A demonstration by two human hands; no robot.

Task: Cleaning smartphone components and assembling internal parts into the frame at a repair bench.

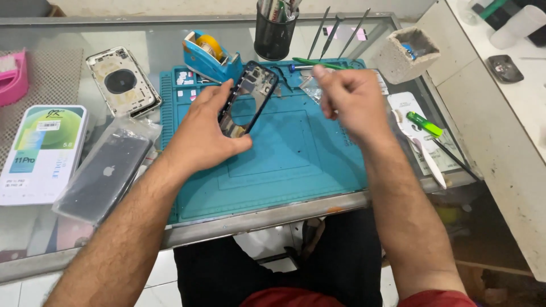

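Observation:
My left hand (207, 133) grips a dark phone frame (250, 96) with its back removed, tilted above the teal work mat (296, 159). My right hand (347, 102) hovers to the right of the frame, fingers pinched together near a small clear plastic bag (310, 85); whether something tiny sits between the fingers I cannot tell. A green-handled tool (318, 63) lies on the mat just behind the right hand.
A silver phone housing (122, 82), a bagged dark back panel (102, 176) and a white-green box (42, 153) lie left. A blue tape dispenser (207, 57), black tool cup (276, 34), grey block holder (409, 54) and green-capped tool (424, 124) stand around the mat.

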